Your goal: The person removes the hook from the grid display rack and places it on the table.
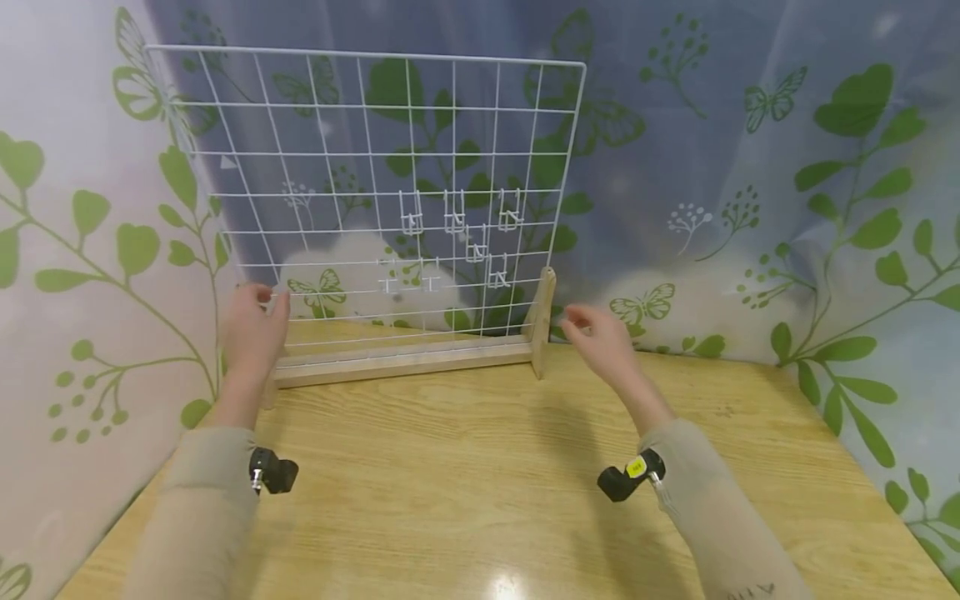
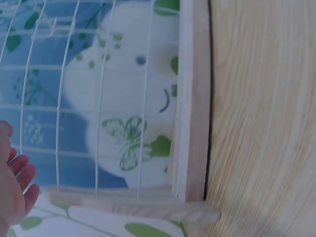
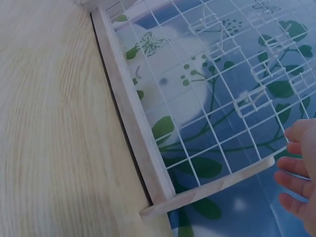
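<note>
A white wire grid panel [image 1: 408, 107] stands upright in a wooden base [image 1: 405, 364], with a wooden side foot [image 1: 542, 325] at its right end. Several white wire hooks [image 1: 510, 218] hang on the grid, mostly right of centre. My left hand [image 1: 255, 333] is beside the panel's lower left edge, its fingers loosely bent and holding nothing. In the left wrist view, that hand's fingers [image 2: 25, 175] are spread a little near the wires. To the right of the side foot, my right hand [image 1: 600, 337] hovers with relaxed, bent fingers [image 3: 294, 182] and nothing in them.
The light wooden table [image 1: 450, 467] extends in front of the rack. A curtain [image 1: 712, 250] with green leaves and butterflies hangs close behind it and along both sides. Black cameras [image 1: 273, 471] are strapped at both wrists.
</note>
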Action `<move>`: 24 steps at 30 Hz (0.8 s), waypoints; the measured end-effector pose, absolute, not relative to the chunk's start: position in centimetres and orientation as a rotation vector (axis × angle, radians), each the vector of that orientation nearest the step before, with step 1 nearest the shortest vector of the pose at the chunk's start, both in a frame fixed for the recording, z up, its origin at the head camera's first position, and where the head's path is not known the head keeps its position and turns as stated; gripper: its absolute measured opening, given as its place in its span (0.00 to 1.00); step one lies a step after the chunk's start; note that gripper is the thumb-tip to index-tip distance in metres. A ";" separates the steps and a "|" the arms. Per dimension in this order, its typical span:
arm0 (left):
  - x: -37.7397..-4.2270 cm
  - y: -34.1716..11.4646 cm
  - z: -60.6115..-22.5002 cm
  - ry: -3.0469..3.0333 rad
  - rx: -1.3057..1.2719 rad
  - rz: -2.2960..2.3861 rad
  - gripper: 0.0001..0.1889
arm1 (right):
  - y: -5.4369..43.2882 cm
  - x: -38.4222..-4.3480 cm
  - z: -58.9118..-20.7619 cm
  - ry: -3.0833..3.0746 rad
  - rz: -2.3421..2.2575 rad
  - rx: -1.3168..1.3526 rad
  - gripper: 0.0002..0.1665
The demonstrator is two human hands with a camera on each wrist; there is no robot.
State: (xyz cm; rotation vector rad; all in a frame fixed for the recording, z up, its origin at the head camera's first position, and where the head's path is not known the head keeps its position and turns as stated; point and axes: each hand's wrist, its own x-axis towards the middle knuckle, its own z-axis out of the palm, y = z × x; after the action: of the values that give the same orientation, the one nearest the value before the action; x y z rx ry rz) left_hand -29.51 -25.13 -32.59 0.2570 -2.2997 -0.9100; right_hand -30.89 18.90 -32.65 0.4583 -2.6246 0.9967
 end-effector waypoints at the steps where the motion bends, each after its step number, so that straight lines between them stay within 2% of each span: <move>1: -29.6 -25.5 -32.5 -2.304 0.282 -0.917 0.21 | 18.7 -30.9 -32.4 -2.619 0.984 0.476 0.21; 7: -29.8 -27.7 -31.7 -2.297 0.384 -0.930 0.23 | 17.2 -31.4 -30.8 -2.592 0.929 0.567 0.20; 18: -30.2 -30.1 -31.1 -2.228 0.570 -1.289 0.31 | 15.5 -31.9 -29.5 -2.617 0.919 0.632 0.20; 24: -30.3 -30.8 -31.4 -2.321 0.563 -1.360 0.30 | 14.9 -32.3 -29.0 -2.646 0.995 0.621 0.21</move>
State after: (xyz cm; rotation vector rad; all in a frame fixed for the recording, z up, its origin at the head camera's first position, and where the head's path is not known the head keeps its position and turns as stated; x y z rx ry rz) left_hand -30.31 -30.82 -31.38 0.5626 -2.3207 -1.3602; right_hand -32.31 14.88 -29.05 0.6210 -2.6462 0.9949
